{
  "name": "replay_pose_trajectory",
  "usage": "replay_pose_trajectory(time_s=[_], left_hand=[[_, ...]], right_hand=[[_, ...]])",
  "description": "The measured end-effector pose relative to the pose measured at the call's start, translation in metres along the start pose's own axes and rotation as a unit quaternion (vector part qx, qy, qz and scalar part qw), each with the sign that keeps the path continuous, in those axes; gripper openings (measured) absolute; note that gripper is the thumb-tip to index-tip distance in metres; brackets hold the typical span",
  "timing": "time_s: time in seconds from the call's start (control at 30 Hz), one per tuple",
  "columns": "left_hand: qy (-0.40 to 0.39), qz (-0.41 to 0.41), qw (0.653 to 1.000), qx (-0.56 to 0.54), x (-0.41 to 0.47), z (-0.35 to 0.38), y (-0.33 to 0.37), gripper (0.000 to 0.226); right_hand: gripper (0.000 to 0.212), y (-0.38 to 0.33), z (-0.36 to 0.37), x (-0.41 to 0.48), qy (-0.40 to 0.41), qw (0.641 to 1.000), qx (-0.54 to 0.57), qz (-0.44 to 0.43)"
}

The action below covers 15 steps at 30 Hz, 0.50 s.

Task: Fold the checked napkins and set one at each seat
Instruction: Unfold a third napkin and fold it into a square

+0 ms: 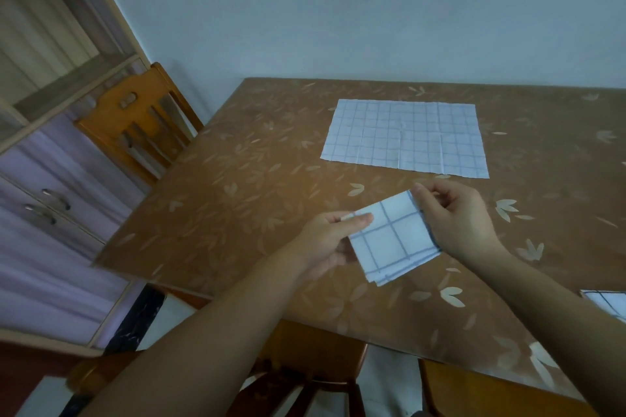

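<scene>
- The person holds a folded napkin point(394, 240) with both hands, a little above the table point(237, 179), near the edge that is close to the body.
- The left hand point(325, 240) is closed on the left corner of this napkin; the thumb lies on top and the other fingers go under the cloth, so the layers do not slide apart.
- The right hand point(454, 220) is closed on the right edge, thumb and fingers pinching it. I think this grip keeps the stacked edges in line, because at the lower corner several layers show.
- The napkin is already a small square, so in my judgement the folding of this one is almost done, and it needs only to be put down at a seat.
- An unfolded napkin point(404, 137) lies flat and open farther on the table, well apart from the hands. It is spread out, probably so it is ready to be folded next.
- A piece of another checked cloth point(606, 303) shows at the right border, on the table; most of it is cut off, so I cannot tell if it is folded.
- One wooden chair point(135, 122) stands at the left side of the table, and part of another chair point(321, 355) is under the near edge. These mark seats where napkins should go.
- No napkin lies in front of the left chair yet.
</scene>
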<state>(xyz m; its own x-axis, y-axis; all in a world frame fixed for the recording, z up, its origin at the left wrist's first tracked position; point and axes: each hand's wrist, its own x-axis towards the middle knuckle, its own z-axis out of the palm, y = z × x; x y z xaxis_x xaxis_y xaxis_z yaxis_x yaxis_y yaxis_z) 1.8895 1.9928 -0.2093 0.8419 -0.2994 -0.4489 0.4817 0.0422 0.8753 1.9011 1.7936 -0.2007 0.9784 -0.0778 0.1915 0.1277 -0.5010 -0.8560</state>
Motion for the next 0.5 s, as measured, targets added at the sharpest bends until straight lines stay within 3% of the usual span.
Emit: replay_pose_trajectory(time_s=[0.07,0.17,0.33,0.5], left_hand=[[-0.006,-0.036,0.999,-0.032,-0.008,0.0,-0.003,0.039],[0.005,-0.016,1.0,0.004,-0.027,-0.008,-0.002,0.021],[0.087,0.028,0.995,0.037,-0.063,-0.051,-0.007,0.007],[0.13,0.051,0.99,0.034,-0.105,-0.11,-0.025,0.014]], right_hand=[[0.023,-0.008,0.01,-0.002,0.014,1.0,0.011,0.003],[0.022,-0.021,0.028,-0.004,0.014,1.0,0.017,-0.009],[0.025,-0.045,0.065,-0.012,0.007,1.0,0.009,0.0],[0.024,-0.083,0.117,-0.046,-0.03,0.999,-0.003,0.017]])
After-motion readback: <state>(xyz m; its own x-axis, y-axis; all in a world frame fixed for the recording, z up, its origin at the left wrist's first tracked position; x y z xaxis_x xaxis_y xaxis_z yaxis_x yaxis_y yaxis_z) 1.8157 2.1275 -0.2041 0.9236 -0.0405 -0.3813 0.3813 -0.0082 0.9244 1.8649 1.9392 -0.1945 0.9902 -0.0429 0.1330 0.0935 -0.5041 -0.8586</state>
